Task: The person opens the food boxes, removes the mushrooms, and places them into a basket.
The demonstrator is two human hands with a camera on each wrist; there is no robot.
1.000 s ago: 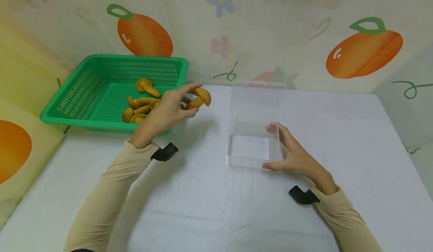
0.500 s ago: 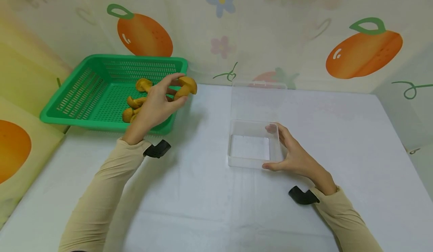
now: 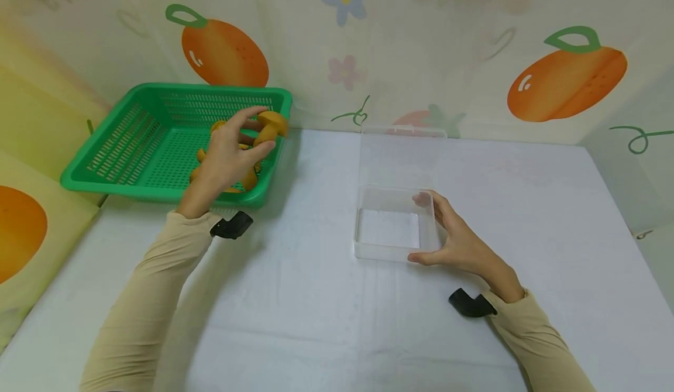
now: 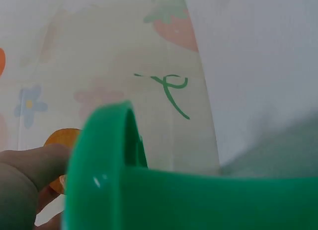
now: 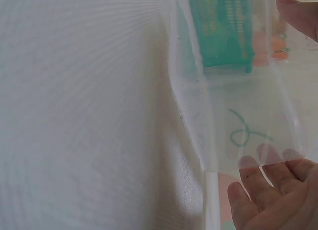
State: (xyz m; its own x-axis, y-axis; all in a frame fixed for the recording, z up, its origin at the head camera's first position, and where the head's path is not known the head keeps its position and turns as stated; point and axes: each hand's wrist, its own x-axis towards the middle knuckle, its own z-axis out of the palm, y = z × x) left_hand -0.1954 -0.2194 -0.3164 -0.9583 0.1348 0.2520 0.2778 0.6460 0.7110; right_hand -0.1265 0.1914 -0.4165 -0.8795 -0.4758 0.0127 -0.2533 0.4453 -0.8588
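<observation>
In the head view my left hand [image 3: 223, 152] pinches a yellow-brown mushroom [image 3: 271, 121] between thumb and fingers, above the right end of the green basket [image 3: 126, 191]. Other mushrooms [image 3: 248, 178] lie in the basket, partly hidden behind the hand. The left wrist view shows the held mushroom [image 4: 62, 136] beside the basket's blurred rim [image 4: 99, 155]. My right hand [image 3: 463, 246] holds the right side of a clear plastic box [image 3: 387, 253], thumb at the front and fingers at the back. The box stands on the table, its lid [image 3: 397, 158] raised behind it.
A white cloth [image 3: 305, 298] covers the table. Behind it hangs a printed curtain [image 3: 421, 47] with oranges and flowers, close to the basket's back and the lid. Each sleeve cuff carries a black curved piece [image 3: 231, 226].
The left hand has moved left with its mushroom, from beside the basket's right edge to above its right end. My right hand and the box have stayed where they were.
</observation>
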